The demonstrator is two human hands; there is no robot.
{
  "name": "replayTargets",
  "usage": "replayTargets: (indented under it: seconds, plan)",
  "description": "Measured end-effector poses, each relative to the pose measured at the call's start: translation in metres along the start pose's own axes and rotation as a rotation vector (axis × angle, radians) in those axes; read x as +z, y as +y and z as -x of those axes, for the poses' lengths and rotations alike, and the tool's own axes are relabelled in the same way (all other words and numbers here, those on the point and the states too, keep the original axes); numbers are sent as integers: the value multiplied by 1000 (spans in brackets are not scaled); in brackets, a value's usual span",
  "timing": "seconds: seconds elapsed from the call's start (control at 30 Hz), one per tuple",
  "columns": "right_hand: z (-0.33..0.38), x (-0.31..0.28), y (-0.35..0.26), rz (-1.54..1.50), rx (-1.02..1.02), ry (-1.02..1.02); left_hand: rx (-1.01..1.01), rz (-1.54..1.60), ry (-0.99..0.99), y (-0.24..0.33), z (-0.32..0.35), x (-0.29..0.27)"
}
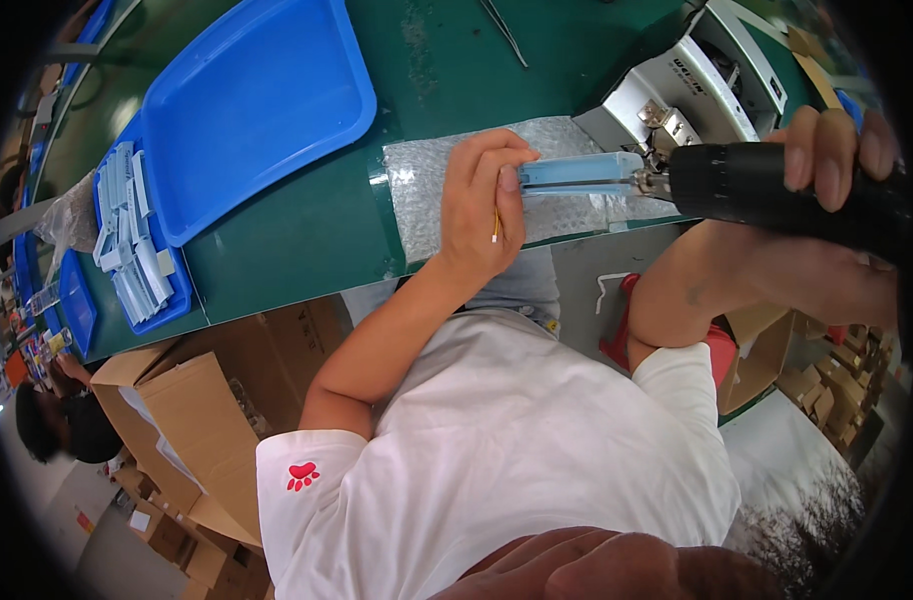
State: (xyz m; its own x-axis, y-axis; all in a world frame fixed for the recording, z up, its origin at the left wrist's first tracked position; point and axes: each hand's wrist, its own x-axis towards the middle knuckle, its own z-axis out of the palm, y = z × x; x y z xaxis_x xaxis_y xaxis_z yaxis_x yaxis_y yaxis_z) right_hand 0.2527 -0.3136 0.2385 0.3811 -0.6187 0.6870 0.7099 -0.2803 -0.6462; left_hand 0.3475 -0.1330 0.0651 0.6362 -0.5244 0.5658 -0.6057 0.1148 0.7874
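My left hand [482, 210] is closed around one end of a long, light-blue plastic housing [582, 170] above the bench's front edge. A thin yellow wire with a small white connector [496, 232] hangs below that hand's fingers. In my right hand [827, 165] lies a thick black electric screwdriver [742, 182], held level with the fingers wrapped over its body. Its metal tip meets or nearly meets the right end of the housing; exact contact is hard to make out. Just behind the tip stands a silver screw feeder [642, 90] with a metal outlet.
Bubble wrap [417, 195] covers the green bench [297, 240] under my hands. A large empty blue tray [262, 110] sits left, beside a smaller tray of light-blue housings [132, 240]. Tweezers [505, 32] lie at the back. Cardboard boxes [212, 430] stand below; another person [62, 420] is far left.
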Motion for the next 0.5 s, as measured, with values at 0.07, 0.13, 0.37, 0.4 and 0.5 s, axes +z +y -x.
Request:
replayTargets:
  seconds: [0.07, 0.13, 0.37, 0.4, 0.5]
  plan:
    - [3, 2, -3, -34, -2, -15, -1, -15, 3, 0, 1, -1]
    - [2, 3, -3, -94, -5, -44, -8, -5, 4, 0, -1, 1]
    - [-54, -35, -35, -250, 151, -241, -52, 14, 10, -1, -1, -1]
    - [-59, -44, -32, -8, 68, -140, -50, 1, 3, 0, -1, -1]
    - [-54, -6, -3, 348, -246, 75, -21, -24, -61, 5, -4, -1]
